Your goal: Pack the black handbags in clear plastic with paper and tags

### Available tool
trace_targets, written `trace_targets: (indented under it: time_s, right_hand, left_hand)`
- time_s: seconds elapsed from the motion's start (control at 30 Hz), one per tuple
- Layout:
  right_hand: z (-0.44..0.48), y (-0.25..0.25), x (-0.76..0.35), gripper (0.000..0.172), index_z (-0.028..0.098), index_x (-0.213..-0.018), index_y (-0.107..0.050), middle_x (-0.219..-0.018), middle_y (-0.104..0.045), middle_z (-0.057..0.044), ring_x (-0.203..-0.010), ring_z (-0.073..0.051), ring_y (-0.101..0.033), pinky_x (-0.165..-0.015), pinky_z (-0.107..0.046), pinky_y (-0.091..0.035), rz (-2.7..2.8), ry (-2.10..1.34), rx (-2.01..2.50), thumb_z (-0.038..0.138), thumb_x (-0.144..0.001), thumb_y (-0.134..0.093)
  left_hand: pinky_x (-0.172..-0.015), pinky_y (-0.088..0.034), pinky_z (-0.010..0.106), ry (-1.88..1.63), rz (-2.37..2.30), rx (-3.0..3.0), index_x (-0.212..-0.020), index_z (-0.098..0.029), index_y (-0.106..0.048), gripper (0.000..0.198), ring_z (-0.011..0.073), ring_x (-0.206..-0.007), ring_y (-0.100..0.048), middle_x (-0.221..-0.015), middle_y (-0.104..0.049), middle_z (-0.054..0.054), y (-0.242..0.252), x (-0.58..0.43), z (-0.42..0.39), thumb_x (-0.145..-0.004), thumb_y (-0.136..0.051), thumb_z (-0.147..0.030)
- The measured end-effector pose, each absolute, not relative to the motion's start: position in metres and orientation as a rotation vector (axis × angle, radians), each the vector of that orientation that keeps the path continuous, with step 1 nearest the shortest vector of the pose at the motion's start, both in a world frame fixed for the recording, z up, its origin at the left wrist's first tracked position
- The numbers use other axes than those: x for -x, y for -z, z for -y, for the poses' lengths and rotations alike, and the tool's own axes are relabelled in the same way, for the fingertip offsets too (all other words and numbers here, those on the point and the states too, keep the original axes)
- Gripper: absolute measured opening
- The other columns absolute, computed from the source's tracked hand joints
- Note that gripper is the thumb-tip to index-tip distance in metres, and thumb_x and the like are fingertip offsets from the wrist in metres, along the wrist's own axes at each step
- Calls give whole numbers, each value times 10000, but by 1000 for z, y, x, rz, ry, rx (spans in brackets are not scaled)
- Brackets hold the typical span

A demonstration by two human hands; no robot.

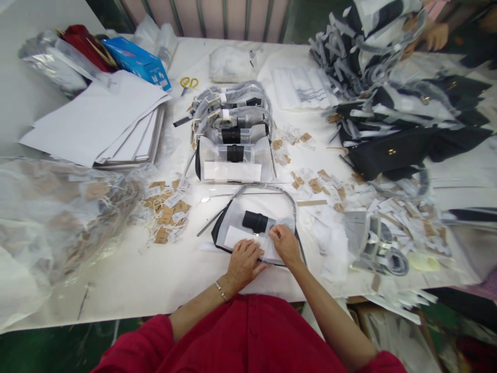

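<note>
In front of me on the table lies a black handbag [233, 220] wrapped in pale film, its covered strap [289, 199] arching away from me. A black buckle tab [255, 221] shows at its middle, with a white paper strip [236, 237] below it. My left hand [245, 261] rests on the bag's near edge and the strip, fingers stretched out flat. At the right end of the strip, my right hand [285, 244] has its fingers pinched together against the bag's front. Whatever is between those fingertips is too small to make out.
Several wrapped handbags [233, 171] stand in a row beyond. Brown tags [166, 215] lie left, more tags [316, 184] right. Paper sheets [97, 119], a blue box [135, 59] and yellow scissors [189, 82] sit back left. Black bags [392, 153] pile up right, near another person's hand [435, 36].
</note>
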State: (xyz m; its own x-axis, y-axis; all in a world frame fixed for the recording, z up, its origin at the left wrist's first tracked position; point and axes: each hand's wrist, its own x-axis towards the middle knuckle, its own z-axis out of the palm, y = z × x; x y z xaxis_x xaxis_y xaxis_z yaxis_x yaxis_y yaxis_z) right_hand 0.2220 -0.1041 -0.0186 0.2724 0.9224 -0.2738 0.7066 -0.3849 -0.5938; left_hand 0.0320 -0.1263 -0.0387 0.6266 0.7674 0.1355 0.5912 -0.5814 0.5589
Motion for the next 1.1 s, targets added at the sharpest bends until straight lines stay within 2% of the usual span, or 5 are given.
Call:
trace_targets:
  time_s: [0.23,0.43,0.57,0.73,1.1]
  right_hand:
    - [102,18,-228,219,217,-725,-605,-736,-618,-1,-687,-164,-539,-661,-285,-371,1380,-942,2157,397,-829,-536]
    - [97,7,-244,381,232,-1076,-650,-675,-610,54,-616,-145,-537,-603,-258,-390,1420,-1344,2007,330,-709,-679]
    - [90,-19,-235,87,253,-813,-706,-769,-678,9,-723,-169,-584,-676,-282,-402,1743,-1244,2028,293,-773,-640]
    - [89,-33,-223,116,266,-781,-705,-884,-718,-31,-853,-210,-595,-783,-318,-398,2042,-972,1977,308,-843,-617]
    - [104,23,-225,150,212,-757,-661,-799,-658,-27,-830,-198,-543,-786,-307,-362,1836,-690,2173,311,-857,-612]
  left_hand:
    - [-1003,-373,457,-505,-1082,-2396,-1022,-237,-617,287,266,-1144,-532,-1146,-655,48,39,-36,125,-830,-709,-430]
    - [-1018,-362,460,-548,-1066,-2406,-1048,-243,-615,261,262,-1167,-525,-1163,-655,45,38,-33,125,-858,-682,-408]
    - [-1009,-369,458,-555,-1060,-2411,-1041,-236,-616,192,260,-1165,-524,-1151,-656,47,36,-34,124,-895,-631,-360]
    - [-994,-384,447,-576,-1085,-2434,-1004,-220,-612,125,248,-1144,-532,-1082,-668,44,36,-36,123,-914,-592,-304]
    - [-1013,-374,450,-572,-1070,-2438,-1016,-230,-603,144,249,-1158,-524,-1141,-656,40,37,-35,124,-898,-615,-310]
